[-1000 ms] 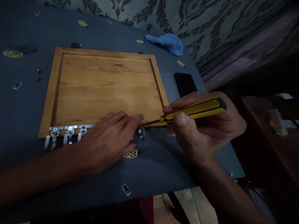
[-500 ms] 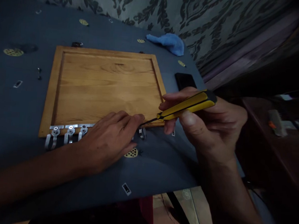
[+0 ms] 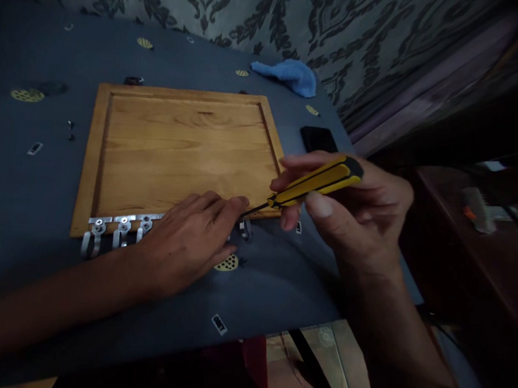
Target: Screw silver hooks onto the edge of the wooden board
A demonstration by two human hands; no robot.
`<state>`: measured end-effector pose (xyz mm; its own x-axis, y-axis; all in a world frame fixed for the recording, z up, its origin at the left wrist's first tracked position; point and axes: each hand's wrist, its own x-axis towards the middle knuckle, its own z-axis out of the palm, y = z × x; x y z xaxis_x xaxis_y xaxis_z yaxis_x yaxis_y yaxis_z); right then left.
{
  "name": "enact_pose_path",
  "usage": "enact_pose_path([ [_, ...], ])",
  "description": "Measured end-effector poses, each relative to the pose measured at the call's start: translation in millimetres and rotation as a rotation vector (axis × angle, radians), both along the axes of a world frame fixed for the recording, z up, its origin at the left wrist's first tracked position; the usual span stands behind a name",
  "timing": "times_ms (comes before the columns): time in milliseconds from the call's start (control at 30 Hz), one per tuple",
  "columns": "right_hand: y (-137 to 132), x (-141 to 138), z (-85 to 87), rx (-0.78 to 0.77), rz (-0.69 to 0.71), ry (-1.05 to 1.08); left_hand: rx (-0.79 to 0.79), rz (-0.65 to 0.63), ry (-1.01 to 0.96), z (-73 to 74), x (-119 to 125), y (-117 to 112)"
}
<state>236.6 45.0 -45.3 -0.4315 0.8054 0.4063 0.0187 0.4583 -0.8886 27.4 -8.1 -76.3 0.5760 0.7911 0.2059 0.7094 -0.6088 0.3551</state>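
A wooden board [image 3: 183, 148] with a raised rim lies flat on the blue table cloth [image 3: 44, 192]. Metal hooks [image 3: 118, 232] are screwed along its near edge. My left hand [image 3: 190, 239] lies palm down over that near edge, fingers together, pressing near a hook [image 3: 245, 229] at the right end. My right hand [image 3: 350, 211] grips a yellow-and-black screwdriver [image 3: 316, 183]. Its thin shaft points left and down to a spot just beside my left fingertips, at the board's near right corner.
A black phone [image 3: 318, 139] lies right of the board. A blue cloth [image 3: 288, 76] sits at the table's far right, by the patterned wall. Small screws [image 3: 71, 130] lie left of the board. A dark wooden shelf [image 3: 481, 219] stands to the right, below table level.
My right hand has turned and shifted left, so the screwdriver handle now lies closer to the board's corner. My left hand has stayed on the board's near edge.
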Motion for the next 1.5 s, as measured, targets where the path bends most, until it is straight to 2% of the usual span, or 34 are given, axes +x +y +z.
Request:
enact_pose_path([
  [133,1.8,-0.8,-0.6,0.063,-0.005,0.014,0.002,-0.009,0.003,0.4,-0.7,1.7],
  [267,3.0,-3.8,-2.4,0.093,0.012,0.048,0.079,0.008,0.068,11.8,1.5,-3.5],
  [400,0.9,-5.8,-3.8,0.075,-0.032,0.082,0.287,-0.032,0.071,23.4,16.4,-31.4],
  [467,0.3,-6.4,-4.4,0.067,-0.032,0.093,0.372,-0.156,0.014,20.3,26.6,-49.5],
  [600,3.0,-6.7,-4.6,0.076,-0.003,0.102,0.339,-0.298,-0.115,-2.2,34.6,-69.6],
  [733,7.7,-3.1,-3.6,0.076,0.085,0.113,0.193,-0.375,-0.045,-18.2,25.8,-64.0],
  [900,9.8,4.1,-5.0,-0.056,0.133,0.069,0.109,-0.405,-0.022,-16.0,19.7,-56.7],
  [1000,10.7,4.3,-6.9,-0.052,0.158,0.073,0.062,-0.439,0.024,-11.1,18.8,-55.9],
  [1133,9.9,-0.6,-5.5,0.035,0.075,0.107,0.037,-0.468,0.045,-8.1,18.0,-54.5],
  [1333,4.0,-6.7,-4.5,0.069,0.016,0.116,0.082,-0.457,0.030,-13.5,19.5,-54.8],
  [1500,-0.6,-9.3,-7.8,0.154,-0.139,0.213,0.053,-0.467,0.046,-13.4,18.5,-55.7],
])
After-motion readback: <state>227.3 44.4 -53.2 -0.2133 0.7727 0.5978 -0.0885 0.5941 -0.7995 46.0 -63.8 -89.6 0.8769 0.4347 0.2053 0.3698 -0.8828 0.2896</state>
